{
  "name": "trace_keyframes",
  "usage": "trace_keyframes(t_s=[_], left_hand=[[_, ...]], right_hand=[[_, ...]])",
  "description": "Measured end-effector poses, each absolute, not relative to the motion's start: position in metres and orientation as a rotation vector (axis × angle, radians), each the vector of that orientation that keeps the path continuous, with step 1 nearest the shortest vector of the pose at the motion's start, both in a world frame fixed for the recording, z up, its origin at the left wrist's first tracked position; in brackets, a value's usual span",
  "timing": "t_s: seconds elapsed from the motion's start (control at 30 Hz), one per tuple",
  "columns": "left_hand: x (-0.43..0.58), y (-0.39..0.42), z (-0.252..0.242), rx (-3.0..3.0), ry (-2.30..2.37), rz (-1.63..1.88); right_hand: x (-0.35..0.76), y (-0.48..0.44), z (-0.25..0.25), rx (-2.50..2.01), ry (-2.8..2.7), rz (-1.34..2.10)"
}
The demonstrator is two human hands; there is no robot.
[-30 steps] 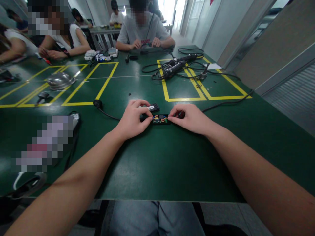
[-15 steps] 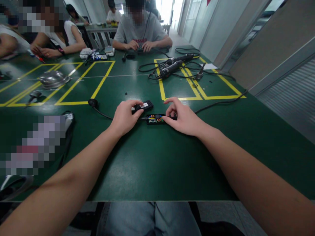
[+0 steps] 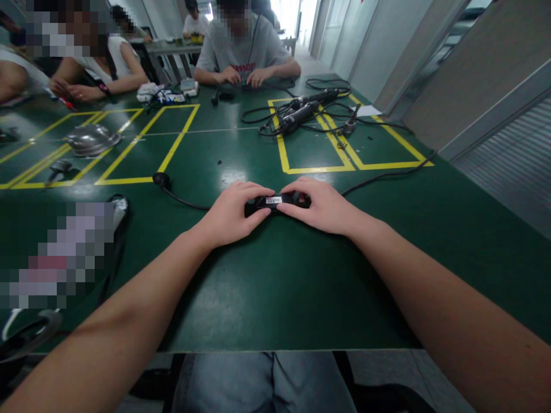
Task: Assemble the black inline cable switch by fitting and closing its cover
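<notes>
A small black plastic case (image 3: 274, 201) with a white label on top lies on the green table in front of me. Its cover now sits over the half with the circuit board, and the board is hidden. My left hand (image 3: 239, 211) grips the left end between thumb and fingers. From the other side, my right hand (image 3: 316, 205) pinches the right end the same way. A black cable with a plug (image 3: 161, 179) runs out to the left of the case. Another black cable (image 3: 387, 178) leads off to the right behind my right hand.
Two black cylindrical tools (image 3: 303, 112) with coiled cords lie beyond my hands. A metal bowl-shaped part (image 3: 92, 139) stands at the left, inside yellow tape lines (image 3: 179, 137). A blurred-out bag-like object (image 3: 64, 246) is near my left forearm. Several people sit around the far side.
My left hand has brought the labelled cover over to the right and down onto the open case half. Both hands now hold the case; the circuit board no longer shows.
</notes>
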State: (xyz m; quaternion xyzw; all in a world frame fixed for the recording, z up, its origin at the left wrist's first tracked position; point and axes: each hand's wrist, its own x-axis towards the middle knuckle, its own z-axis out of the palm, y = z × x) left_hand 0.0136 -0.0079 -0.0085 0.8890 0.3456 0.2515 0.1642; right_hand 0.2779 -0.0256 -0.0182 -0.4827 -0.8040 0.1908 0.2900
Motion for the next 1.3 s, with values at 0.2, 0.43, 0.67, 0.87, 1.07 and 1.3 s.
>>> trace_keyframes(t_s=[0.2,0.43,0.67,0.87,1.07,1.3], left_hand=[[0.0139,-0.0092,-0.0091,2.533,0.97,0.737],[0.0153,-0.0115,-0.0089,2.497,0.973,0.743],[0.0167,-0.0106,-0.0093,2.473,1.043,0.692],[0.0143,-0.0063,-0.0048,2.409,1.086,0.622],[0.0103,-0.0039,-0.0058,2.344,1.041,0.661],[0.012,-0.0041,-0.0053,2.359,1.016,0.656]], right_hand=[[0.2813,-0.025,-0.0183,-1.286,-2.15,0.545],[0.2815,-0.0266,-0.0187,-1.315,-2.117,0.546],[0.2827,-0.026,-0.0171,-1.331,-2.135,0.534],[0.2837,-0.0243,-0.0166,-1.32,-2.151,0.504],[0.2822,-0.024,-0.0182,-1.319,-2.17,0.507],[0.2814,-0.0238,-0.0186,-1.301,-2.177,0.51]])
